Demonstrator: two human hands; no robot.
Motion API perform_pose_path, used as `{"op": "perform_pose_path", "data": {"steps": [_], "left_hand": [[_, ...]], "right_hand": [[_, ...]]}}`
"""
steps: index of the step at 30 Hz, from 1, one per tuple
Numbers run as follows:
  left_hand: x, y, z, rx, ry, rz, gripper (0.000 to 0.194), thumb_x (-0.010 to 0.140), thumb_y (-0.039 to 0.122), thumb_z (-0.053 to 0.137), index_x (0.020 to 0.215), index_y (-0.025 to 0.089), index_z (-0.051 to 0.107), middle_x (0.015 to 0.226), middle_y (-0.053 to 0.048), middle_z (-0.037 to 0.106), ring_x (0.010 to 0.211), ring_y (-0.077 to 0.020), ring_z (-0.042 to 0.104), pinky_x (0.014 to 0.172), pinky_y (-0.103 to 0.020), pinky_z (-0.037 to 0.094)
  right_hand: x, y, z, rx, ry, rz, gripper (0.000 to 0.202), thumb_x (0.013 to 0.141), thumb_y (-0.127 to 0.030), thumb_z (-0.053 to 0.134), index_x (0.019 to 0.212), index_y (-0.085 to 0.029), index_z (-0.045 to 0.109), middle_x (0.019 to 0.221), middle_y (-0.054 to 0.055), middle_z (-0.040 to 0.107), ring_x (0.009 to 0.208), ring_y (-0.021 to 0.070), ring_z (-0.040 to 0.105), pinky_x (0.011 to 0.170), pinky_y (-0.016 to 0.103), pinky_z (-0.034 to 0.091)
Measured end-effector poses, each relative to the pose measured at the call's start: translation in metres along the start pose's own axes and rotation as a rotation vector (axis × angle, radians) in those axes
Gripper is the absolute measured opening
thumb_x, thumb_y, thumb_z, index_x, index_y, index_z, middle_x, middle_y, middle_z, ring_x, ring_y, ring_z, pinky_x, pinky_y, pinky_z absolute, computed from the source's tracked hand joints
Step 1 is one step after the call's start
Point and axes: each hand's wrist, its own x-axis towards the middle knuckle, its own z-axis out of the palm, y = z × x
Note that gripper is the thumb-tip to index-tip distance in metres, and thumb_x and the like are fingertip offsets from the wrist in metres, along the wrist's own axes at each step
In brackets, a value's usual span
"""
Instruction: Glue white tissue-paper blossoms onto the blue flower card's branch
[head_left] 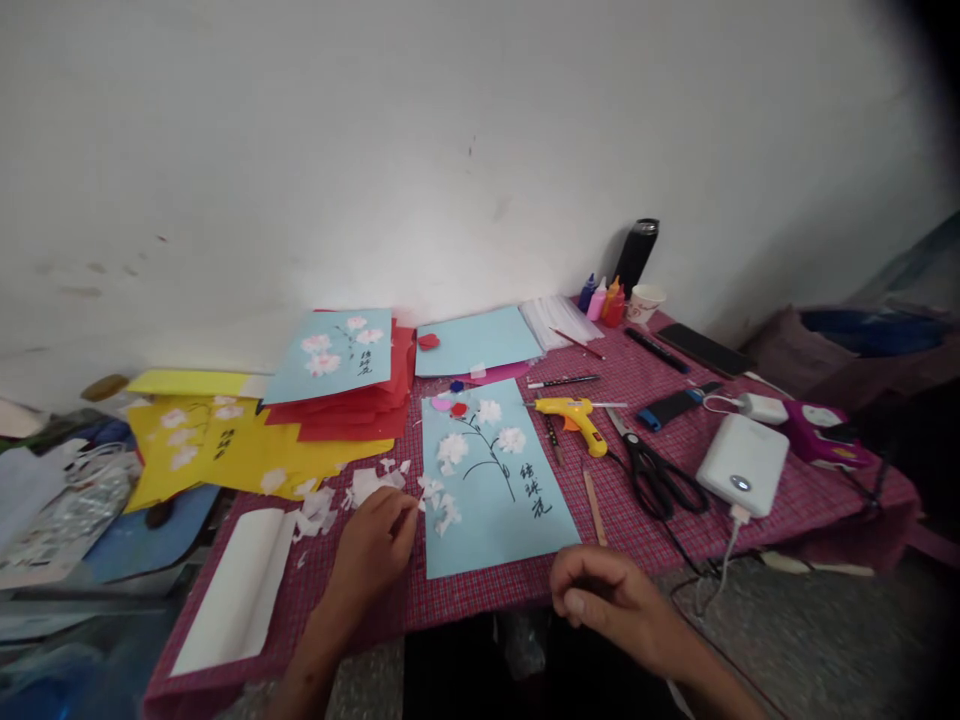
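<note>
A light-blue sheet (480, 545) lies flat in front of me, with white paper blossoms (512, 440), drawn dark stems and black brush characters on it. At its left edge my left hand (379, 530) is closed, the fingers pinched together beside the lower-left petals (448, 513); what they hold, if anything, I cannot make out. Torn white paper scraps (316, 513) lie left of that hand. My right hand (611, 600) is curled closed at the sheet's lower right, over the table's front edge, with nothing visible in it. Small red and blue paint spots (457, 409) sit at the sheet's top.
A yellow glue gun (574, 415), black scissors (660, 475), a wooden stick (595, 508) and a white power bank (744, 465) lie to the right. Finished cards (334, 355) top a red stack (397, 385) at the back left. Paint bottles (598, 300) and a paper cup (645, 303) stand behind.
</note>
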Motion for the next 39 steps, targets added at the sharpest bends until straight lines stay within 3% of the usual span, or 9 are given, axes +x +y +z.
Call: {"op": "perform_pose_path", "data": {"steps": [4,8,11,14,18,22,27,31,39], "left_hand": [[0.01,0.016,0.0,-0.073,0.035,0.045,0.016,0.096,0.024,0.051,0.087,0.023,0.064,0.089,-0.003,0.069,0.086,-0.0197,0.065,0.08,-0.033,0.052],[0.03,0.036,0.005,-0.154,0.041,0.142,0.015,0.097,0.02,0.052,0.09,0.021,0.065,0.087,-0.003,0.068,0.084,-0.0177,0.064,0.076,-0.03,0.051],[0.052,0.049,0.013,-0.185,-0.003,0.211,0.014,0.098,0.019,0.052,0.092,0.021,0.065,0.087,-0.004,0.066,0.084,-0.0174,0.063,0.075,-0.03,0.051],[0.076,0.059,0.02,-0.173,-0.077,0.288,0.015,0.097,0.016,0.051,0.094,0.02,0.065,0.091,-0.006,0.067,0.089,-0.0193,0.064,0.08,-0.032,0.053],[0.098,0.068,0.026,-0.105,-0.16,0.326,0.016,0.097,0.016,0.049,0.092,0.018,0.065,0.091,-0.006,0.066,0.089,-0.0214,0.063,0.08,-0.036,0.054],[0.106,0.069,0.031,-0.116,-0.138,0.279,0.017,0.097,0.016,0.049,0.092,0.018,0.065,0.092,-0.007,0.066,0.09,-0.0226,0.063,0.082,-0.04,0.054],[0.107,0.065,0.038,-0.182,-0.123,0.294,0.016,0.097,0.015,0.05,0.094,0.018,0.066,0.096,-0.007,0.068,0.093,-0.0224,0.064,0.085,-0.04,0.056],[0.103,0.062,0.043,-0.208,-0.029,0.289,0.015,0.098,0.015,0.051,0.098,0.019,0.066,0.099,-0.007,0.07,0.095,-0.0213,0.065,0.086,-0.039,0.056],[0.089,0.062,0.048,-0.189,0.027,0.313,0.016,0.095,0.012,0.053,0.1,0.02,0.067,0.098,-0.005,0.071,0.09,-0.0202,0.066,0.082,-0.037,0.056]], "right_hand": [[0.027,-0.013,-0.049,-0.474,0.194,-0.048,0.024,0.101,-0.038,0.052,0.091,-0.021,0.066,0.084,0.004,0.068,0.079,0.0186,0.062,0.073,0.03,0.049],[0.076,-0.019,-0.104,-1.018,0.392,0.104,0.025,0.098,-0.036,0.05,0.103,-0.018,0.066,0.101,0.011,0.072,0.088,0.0242,0.067,0.078,0.034,0.048],[0.108,-0.017,-0.122,-1.279,0.363,0.299,0.031,0.098,-0.041,0.049,0.103,-0.015,0.066,0.104,0.017,0.074,0.089,0.0296,0.071,0.073,0.036,0.047],[0.125,-0.012,-0.124,-1.36,0.293,0.429,0.036,0.098,-0.044,0.046,0.099,-0.015,0.066,0.095,0.017,0.076,0.085,0.0315,0.074,0.066,0.035,0.045],[0.132,-0.007,-0.124,-1.357,0.245,0.489,0.032,0.094,-0.04,0.049,0.101,-0.014,0.066,0.097,0.018,0.076,0.086,0.0323,0.074,0.064,0.034,0.043],[0.132,-0.005,-0.135,-1.227,0.29,0.525,0.03,0.089,-0.041,0.052,0.1,-0.016,0.065,0.094,0.016,0.076,0.085,0.0326,0.073,0.066,0.035,0.043],[0.125,-0.011,-0.149,-0.713,0.404,0.398,0.022,0.077,-0.031,0.054,0.094,-0.019,0.062,0.085,0.01,0.072,0.073,0.0247,0.068,0.062,0.032,0.044],[0.121,-0.022,-0.149,-0.275,0.221,0.382,0.011,0.073,-0.031,0.056,0.078,-0.021,0.057,0.067,0.001,0.063,0.051,0.0149,0.053,0.051,0.028,0.039],[0.144,-0.063,-0.146,-0.252,-0.102,0.485,0.039,0.088,-0.056,0.064,0.095,-0.018,0.063,0.063,-0.005,0.047,0.049,0.0092,0.042,0.046,0.022,0.036]]}}
